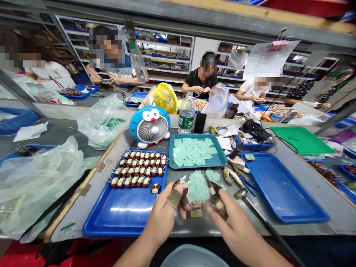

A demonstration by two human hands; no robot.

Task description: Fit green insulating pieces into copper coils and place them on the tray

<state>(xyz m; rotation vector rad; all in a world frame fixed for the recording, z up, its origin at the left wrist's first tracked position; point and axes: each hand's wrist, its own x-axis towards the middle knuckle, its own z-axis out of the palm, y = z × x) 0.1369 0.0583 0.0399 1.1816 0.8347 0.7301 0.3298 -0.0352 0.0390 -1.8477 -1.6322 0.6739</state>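
Observation:
My left hand (165, 207), with cloth wraps on its fingers, holds a dark red wire-wound coil (178, 185) near its fingertips. Fingers bent, my right hand (229, 213) grips a dark-handled tool (211, 190), blurred by motion. Between and beyond the hands lies a pile of pale green squares (198, 187). A small block with a yellowish base (196, 211) sits on the bench between them. Left of my hands, a blue tray (125, 213) carries rows of coils with cream centres. Behind the pile, a teal tray (198, 165) holds more green squares.
A blue tray (286, 189) with one coil piece stands right, beside a metal rod (264, 218) and pliers (248, 186). A blue fan (150, 127), a water bottle (186, 115) and a phone (200, 123) stand behind. Several people sit across the bench.

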